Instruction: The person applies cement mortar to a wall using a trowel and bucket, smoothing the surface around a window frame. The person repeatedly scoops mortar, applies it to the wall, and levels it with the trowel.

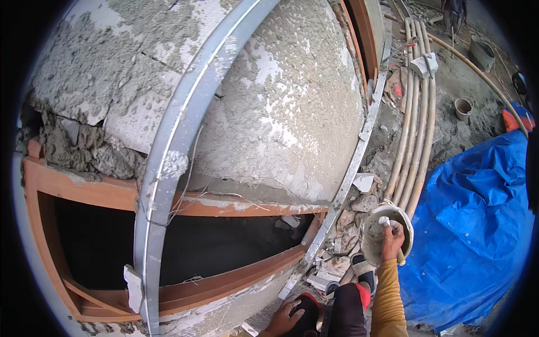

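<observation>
My right hand (393, 241), at the end of a mustard-yellow sleeve, reaches into a pale bucket (409, 236) at the lower right. Its fingers are closed round a small, whitish lump-like thing (384, 221), whose kind I cannot make out. Grey wet mortar (373, 231) lies inside the bucket. Down at the lower edge, my left hand (283, 320) rests against my dark-clothed leg, its fingers apart and nothing visible in them.
A rough, partly plastered wall (281, 112) rises ahead, with a brown window frame (224, 281) and a long metal strip (188, 92). Bamboo poles (412, 129), rubble (348, 230), a blue tarp (471, 224) and another bucket (464, 108) lie right. A person (453, 14) stands far off.
</observation>
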`<state>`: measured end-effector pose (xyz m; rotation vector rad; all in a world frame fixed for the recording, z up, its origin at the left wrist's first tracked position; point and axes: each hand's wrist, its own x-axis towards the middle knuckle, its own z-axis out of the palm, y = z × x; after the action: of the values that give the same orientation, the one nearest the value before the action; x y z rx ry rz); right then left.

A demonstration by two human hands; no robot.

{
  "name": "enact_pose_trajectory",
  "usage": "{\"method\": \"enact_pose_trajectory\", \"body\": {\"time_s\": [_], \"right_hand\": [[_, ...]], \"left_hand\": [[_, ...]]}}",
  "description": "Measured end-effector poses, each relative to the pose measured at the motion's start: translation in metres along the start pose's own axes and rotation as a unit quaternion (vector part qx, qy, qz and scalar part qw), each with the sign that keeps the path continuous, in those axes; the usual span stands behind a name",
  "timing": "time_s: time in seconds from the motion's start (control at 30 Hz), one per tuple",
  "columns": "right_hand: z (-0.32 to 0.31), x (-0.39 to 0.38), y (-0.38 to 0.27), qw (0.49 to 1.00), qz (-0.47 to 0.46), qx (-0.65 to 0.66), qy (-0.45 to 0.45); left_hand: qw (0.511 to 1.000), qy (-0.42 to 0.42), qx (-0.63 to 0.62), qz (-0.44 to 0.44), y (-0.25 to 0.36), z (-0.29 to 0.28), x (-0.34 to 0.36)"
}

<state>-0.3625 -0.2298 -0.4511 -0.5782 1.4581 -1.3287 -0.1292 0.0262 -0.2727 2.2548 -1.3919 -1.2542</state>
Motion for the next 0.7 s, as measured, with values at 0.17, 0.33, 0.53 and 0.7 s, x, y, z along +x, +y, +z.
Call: {"method": "enact_pose_trajectory", "body": {"time_s": [0.17, 0.33, 0.53, 0.7], "right_hand": [[0.110, -0.048, -0.298, 0.967, -0.164, 0.136, -0.139], [0.251, -0.155, -0.484, 0.843, -0.419, 0.090, -0.326], [0.394, -0.230, -0.538, 0.813, -0.453, 0.074, -0.358], [0.425, -0.248, -0.526, 0.812, -0.531, 0.009, -0.244]], "left_hand": [[0.998, 0.042, 0.032, 0.033, 0.035, -0.055, -0.047], [0.994, 0.105, 0.011, 0.021, 0.043, -0.078, -0.086], [0.983, 0.176, -0.024, -0.042, 0.047, -0.101, -0.124], [0.978, 0.192, -0.021, -0.085, 0.010, -0.078, -0.156]]}}
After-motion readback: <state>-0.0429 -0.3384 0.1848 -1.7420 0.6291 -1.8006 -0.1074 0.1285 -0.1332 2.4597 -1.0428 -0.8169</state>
